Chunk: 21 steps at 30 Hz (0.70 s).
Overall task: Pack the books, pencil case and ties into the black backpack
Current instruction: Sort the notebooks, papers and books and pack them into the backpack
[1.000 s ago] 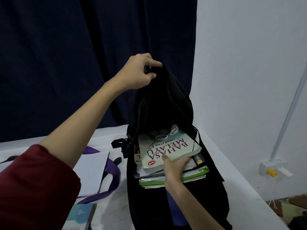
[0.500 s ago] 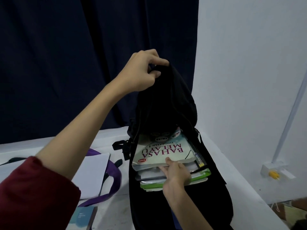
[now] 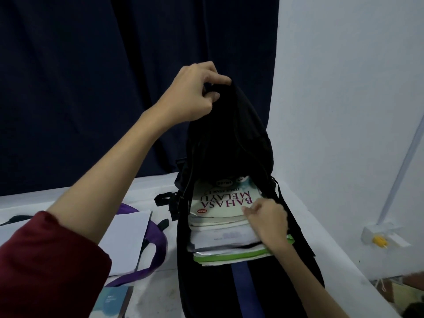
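Note:
The black backpack (image 3: 229, 138) stands open on the white table (image 3: 151, 184). My left hand (image 3: 195, 92) pinches the top of its raised flap and holds it up. A stack of books (image 3: 220, 235) sits in the main compartment, topped by a pale "Bahasa Melayu" book (image 3: 220, 198), with a green-edged book (image 3: 229, 254) at the bottom. My right hand (image 3: 267, 221) grips the right side of the stack, fingers curled on the top book's corner. A purple tie (image 3: 158, 244) and a white book (image 3: 128, 237) lie left of the bag, a blue-covered book (image 3: 112, 301) nearer me.
A dark curtain (image 3: 91, 76) hangs behind the table. A white wall (image 3: 344, 88) closes the right side, with a small wall fitting (image 3: 378, 237) low down. The table's right edge runs close beside the backpack. A black strap (image 3: 13, 219) lies at the far left.
The stack of books has slid deeper into the backpack. My right hand has moved from the stack's front middle to its right side. My left hand has kept the flap raised.

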Tool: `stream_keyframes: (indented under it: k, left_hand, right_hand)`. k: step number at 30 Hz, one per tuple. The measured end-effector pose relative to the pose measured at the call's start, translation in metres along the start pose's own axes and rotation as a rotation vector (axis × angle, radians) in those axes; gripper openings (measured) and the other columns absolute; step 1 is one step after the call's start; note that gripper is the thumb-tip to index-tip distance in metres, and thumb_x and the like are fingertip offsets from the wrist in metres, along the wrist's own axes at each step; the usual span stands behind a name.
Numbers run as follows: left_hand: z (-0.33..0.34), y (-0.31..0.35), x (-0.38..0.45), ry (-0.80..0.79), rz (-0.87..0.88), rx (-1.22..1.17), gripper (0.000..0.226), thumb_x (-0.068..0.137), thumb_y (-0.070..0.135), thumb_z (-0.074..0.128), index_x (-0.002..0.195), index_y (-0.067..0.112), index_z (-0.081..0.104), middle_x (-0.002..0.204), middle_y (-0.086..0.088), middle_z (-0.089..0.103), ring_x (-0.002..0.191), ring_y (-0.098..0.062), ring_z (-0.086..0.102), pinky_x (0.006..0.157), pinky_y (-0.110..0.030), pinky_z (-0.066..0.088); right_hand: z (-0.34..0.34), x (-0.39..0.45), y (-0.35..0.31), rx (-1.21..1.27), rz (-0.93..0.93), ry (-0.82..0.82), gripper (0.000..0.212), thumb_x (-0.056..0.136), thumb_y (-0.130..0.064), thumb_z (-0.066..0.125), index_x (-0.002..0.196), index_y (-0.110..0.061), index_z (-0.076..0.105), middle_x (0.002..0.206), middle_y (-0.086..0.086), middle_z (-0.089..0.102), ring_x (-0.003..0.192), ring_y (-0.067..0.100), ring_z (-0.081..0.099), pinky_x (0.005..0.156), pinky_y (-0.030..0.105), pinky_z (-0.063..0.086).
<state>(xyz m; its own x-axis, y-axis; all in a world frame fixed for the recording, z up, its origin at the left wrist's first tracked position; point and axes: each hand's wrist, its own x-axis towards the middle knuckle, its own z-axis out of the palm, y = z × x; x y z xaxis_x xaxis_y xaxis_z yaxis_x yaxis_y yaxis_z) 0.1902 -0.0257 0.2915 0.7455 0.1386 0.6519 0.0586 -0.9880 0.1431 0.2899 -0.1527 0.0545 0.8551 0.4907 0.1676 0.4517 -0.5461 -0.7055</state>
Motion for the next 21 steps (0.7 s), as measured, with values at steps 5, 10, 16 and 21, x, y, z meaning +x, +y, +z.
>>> stream_keyframes:
  k: [5,10,16,21]
  left_hand:
    - [0.002,-0.001,-0.001,-0.01,-0.009,-0.005,0.036,0.091,0.005,0.058,0.124,0.019,0.062,0.103,0.012,0.051,0.068,0.0,0.047,0.066,-0.008,0.039]
    - [0.005,-0.003,-0.001,-0.024,-0.012,-0.015,0.036,0.091,0.004,0.058,0.124,0.019,0.062,0.101,0.012,0.051,0.07,-0.001,0.048,0.067,-0.01,0.039]
    - [0.007,-0.002,0.0,-0.039,-0.017,-0.017,0.036,0.091,0.005,0.058,0.124,0.02,0.062,0.104,0.011,0.051,0.071,-0.002,0.049,0.068,-0.011,0.04]
    - [0.006,-0.003,-0.001,-0.045,-0.025,0.004,0.036,0.091,0.005,0.058,0.124,0.02,0.062,0.104,0.011,0.051,0.07,-0.002,0.047,0.071,-0.013,0.04]
  right_hand:
    - [-0.007,0.025,0.032,-0.244,-0.138,-0.04,0.066,0.075,-0.047,0.073,0.123,-0.008,0.05,0.115,0.011,0.055,0.111,0.025,0.041,0.085,0.033,0.041]
    - [0.002,0.031,0.045,-0.198,-0.158,0.069,0.045,0.08,-0.045,0.068,0.1,-0.006,0.064,0.108,0.006,0.057,0.101,0.022,0.042,0.083,0.035,0.037]
    - [0.005,0.014,0.023,-0.55,-0.255,0.139,0.056,0.092,-0.039,0.054,0.141,-0.018,0.04,0.136,0.004,0.043,0.127,0.022,0.036,0.1,0.039,0.031]
    - [0.055,0.006,-0.026,-0.436,-0.615,-0.321,0.073,0.089,-0.062,0.043,0.15,-0.026,0.024,0.157,0.003,0.02,0.146,0.028,0.009,0.115,0.05,0.003]
